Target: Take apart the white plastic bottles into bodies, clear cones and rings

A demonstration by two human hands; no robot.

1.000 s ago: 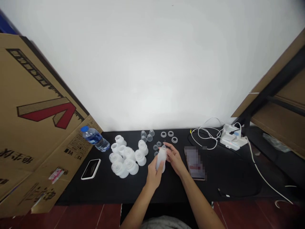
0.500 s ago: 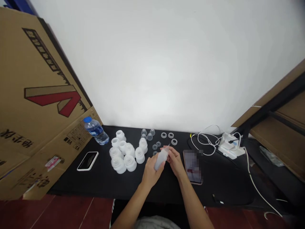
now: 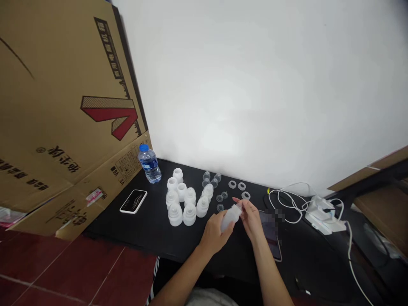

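Observation:
My left hand [image 3: 214, 233] is wrapped round the body of a small translucent white bottle [image 3: 230, 216], held tilted above the black table [image 3: 153, 227]. My right hand [image 3: 250, 216] pinches at the bottle's neck, fingers closed on its top end. Just left of my hands stands a cluster of several similar white bottles [image 3: 185, 202]. Behind my hands lie small clear caps [image 3: 210, 179] and white rings [image 3: 237, 188].
A large cardboard box [image 3: 63, 119] leans at the left, with a water bottle [image 3: 149, 163] and a white phone [image 3: 133, 201] beside it. A second phone [image 3: 270, 236] lies right of my hands. White cables and a charger [image 3: 321, 210] sit at the right, by a cardboard-covered shelf [image 3: 379, 187].
The view has swung left and down, so the box looms larger. The bottle has tipped further over between my hands, which still hold it at the same spot on the table.

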